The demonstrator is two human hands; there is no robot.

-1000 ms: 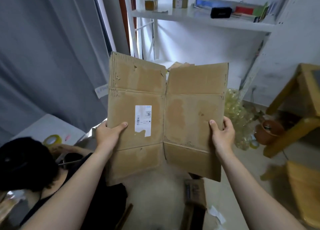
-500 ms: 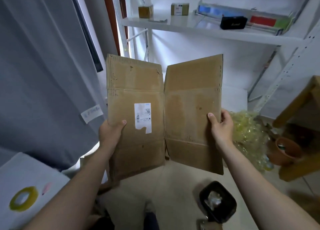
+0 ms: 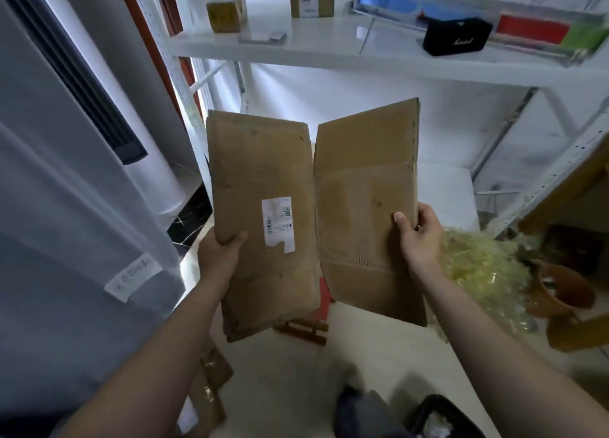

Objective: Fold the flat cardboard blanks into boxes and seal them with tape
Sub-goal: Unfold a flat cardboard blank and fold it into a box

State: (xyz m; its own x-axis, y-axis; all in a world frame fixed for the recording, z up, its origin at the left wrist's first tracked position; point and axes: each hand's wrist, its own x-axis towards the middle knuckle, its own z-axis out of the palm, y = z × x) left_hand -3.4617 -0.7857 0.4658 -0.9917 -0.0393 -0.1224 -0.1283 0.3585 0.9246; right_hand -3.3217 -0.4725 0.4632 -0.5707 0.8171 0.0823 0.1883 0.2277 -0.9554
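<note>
A worn brown cardboard blank [image 3: 359, 206] is held upright in the air in front of me. It bends along its middle crease, so its two halves angle toward me. A white shipping label [image 3: 277, 224] sticks to the left half. My left hand [image 3: 220, 252] grips the left edge, thumb on the front face. My right hand [image 3: 419, 236] grips the right edge, thumb on the front and fingers behind. No tape roll is in view.
A white shelf [image 3: 362, 55] carries two small boxes and a black speaker [image 3: 456, 40]. A grey curtain [image 3: 72, 206] hangs at left. Yellowish plastic wrap [image 3: 484, 272], a clay pot [image 3: 563, 289] and wooden furniture sit at right. A black bin [image 3: 441, 418] stands on the floor.
The view has swung up and right, away from the person and the tape roll at lower left. The blank's halves have folded further toward each other. Both hands keep their grip.
</note>
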